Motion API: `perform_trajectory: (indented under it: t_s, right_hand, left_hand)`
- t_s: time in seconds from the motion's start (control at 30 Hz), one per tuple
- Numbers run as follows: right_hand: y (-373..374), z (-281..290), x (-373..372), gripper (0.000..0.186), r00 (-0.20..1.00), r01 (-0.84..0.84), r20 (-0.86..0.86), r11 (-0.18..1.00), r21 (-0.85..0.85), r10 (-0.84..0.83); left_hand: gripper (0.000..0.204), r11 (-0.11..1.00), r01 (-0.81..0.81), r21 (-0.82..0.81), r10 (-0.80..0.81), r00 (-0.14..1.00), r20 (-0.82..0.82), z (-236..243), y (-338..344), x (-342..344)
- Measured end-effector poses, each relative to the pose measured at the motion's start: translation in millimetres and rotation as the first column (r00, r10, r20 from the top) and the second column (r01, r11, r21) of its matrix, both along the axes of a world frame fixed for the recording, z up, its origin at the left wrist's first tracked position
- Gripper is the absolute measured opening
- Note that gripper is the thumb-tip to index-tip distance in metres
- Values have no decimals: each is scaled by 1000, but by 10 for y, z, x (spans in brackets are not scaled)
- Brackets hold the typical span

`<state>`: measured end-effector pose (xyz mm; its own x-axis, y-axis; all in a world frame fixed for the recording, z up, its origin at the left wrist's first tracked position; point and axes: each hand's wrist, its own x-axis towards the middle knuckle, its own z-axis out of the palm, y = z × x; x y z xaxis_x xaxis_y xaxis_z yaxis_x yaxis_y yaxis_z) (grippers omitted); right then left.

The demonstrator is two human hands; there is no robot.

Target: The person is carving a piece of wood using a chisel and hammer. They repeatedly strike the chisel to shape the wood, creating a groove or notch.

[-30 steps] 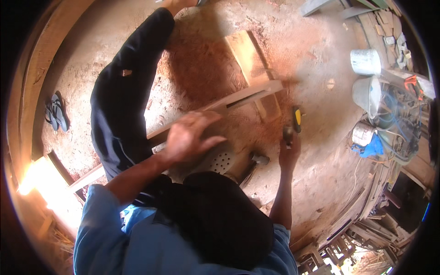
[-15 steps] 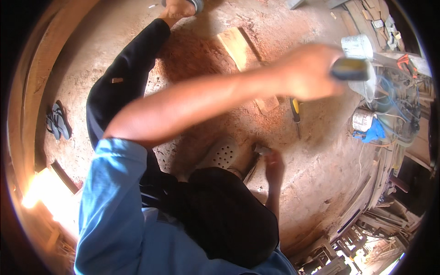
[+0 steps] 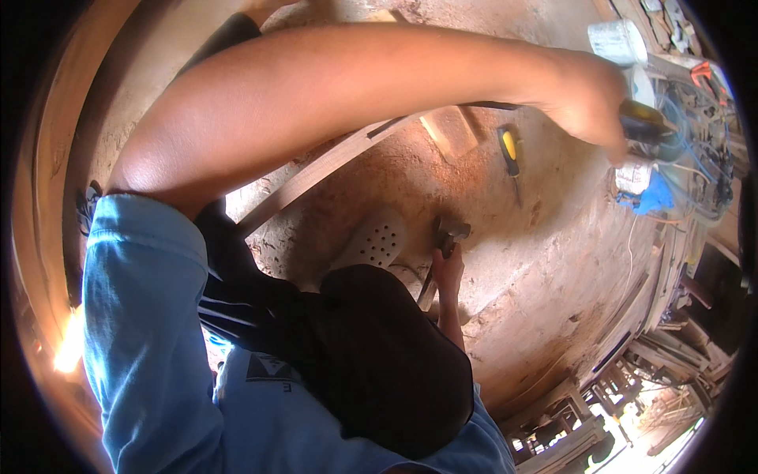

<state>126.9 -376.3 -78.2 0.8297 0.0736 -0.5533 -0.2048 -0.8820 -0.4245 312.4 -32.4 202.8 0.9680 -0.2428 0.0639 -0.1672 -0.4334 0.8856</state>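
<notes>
Left arm (image 3: 339, 87) extended across body to the right; left grip (image 3: 591, 99) curled, blurred. Right grip (image 3: 448, 272) lower, fingers curled.

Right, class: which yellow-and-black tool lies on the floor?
The thin-shafted tool beside the wooden board; the other yellow-and-black tool is in the left hand.

We see a light-blue shirt (image 3: 150, 268), black trousers (image 3: 387, 355) and a grey clog (image 3: 375, 238) (dotted with dark round holes). We find yellow with black on the screwdriver (image 3: 509, 148), brown on the long slat (image 3: 324, 172), dark grey on the hammer head (image 3: 454, 227), vivid blue on the cloth (image 3: 654, 197).
</notes>
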Motion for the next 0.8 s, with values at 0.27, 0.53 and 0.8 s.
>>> perform_trajectory:
  t_s: [0.27, 0.53, 0.8]
  right_hand:
    - [111, 101, -9, 48, 996, 81, -41, 997, 1, -81]
    - [64, 101, 85, 41, 1000, -10, -11, 1000, 15, 10]
    - [-1, 109, 52, 38, 999, -23, -41, 1000, -14, 23]
  left_hand:
    - [50, 1000, -7, -11, 7, 1000, -12, -107, -42, -59]
    - [49, 998, -19, -62, 18, 1000, -10, -157, -3, -17]
    - [53, 994, -2, -113, -4, 998, -58, -192, 33, -39]
